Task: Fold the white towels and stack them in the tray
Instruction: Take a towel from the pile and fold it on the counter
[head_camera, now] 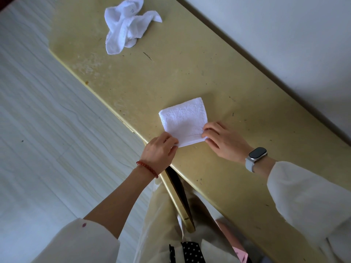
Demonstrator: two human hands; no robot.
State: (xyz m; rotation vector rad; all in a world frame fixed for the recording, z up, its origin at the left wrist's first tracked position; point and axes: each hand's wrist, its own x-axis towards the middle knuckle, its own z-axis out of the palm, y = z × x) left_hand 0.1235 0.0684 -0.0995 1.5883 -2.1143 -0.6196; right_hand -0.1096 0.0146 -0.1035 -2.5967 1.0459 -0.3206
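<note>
A white towel folded into a small square (183, 120) lies flat on the yellow table (190, 76), near its front edge. My left hand (159, 149) pinches the towel's near left corner. My right hand (222, 138) pinches the near right corner. A crumpled pile of white towels (125, 25) lies on the table at the far left end, well away from both hands. No tray is in view.
The table runs diagonally along a pale wall (284, 44) on its far side. A light wood-grain floor (47, 120) lies to the left of the table's front edge. A dark table leg (180, 196) stands below the edge by my body.
</note>
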